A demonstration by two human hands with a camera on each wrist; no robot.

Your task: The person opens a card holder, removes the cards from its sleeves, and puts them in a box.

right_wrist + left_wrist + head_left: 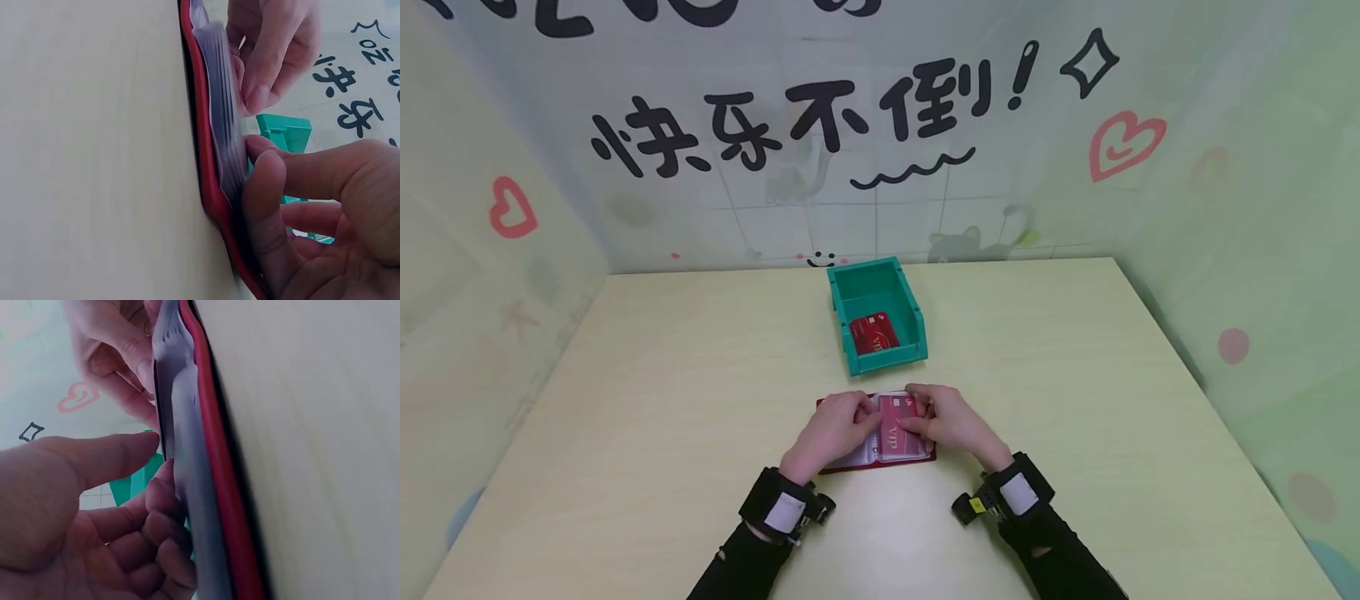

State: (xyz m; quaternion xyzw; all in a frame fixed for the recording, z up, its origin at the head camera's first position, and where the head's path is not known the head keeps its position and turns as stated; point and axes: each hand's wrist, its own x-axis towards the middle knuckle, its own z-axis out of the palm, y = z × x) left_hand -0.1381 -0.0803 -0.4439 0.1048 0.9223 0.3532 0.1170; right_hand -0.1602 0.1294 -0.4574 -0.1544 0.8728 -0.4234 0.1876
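Note:
A card holder (850, 460) with a red cover and clear plastic sleeves lies spread on the table. On its right page is a red VIP card (895, 433), looking paler, as if under plastic. My left hand (832, 431) pinches at the sleeve along the card's left edge. In the left wrist view, the left thumb tip (147, 447) meets a thin raised edge. My right hand (955, 423) holds the card's right side, thumb on its face and other fingers curled by the page edge. Exactly which layers each hand pinches is partly hidden.
Behind the card holder stands a green bin (887, 360) with another red VIP card (874, 333) inside. The pale wooden table (700, 375) extends to both sides. Printed cloth walls (880, 225) rise at the back and sides.

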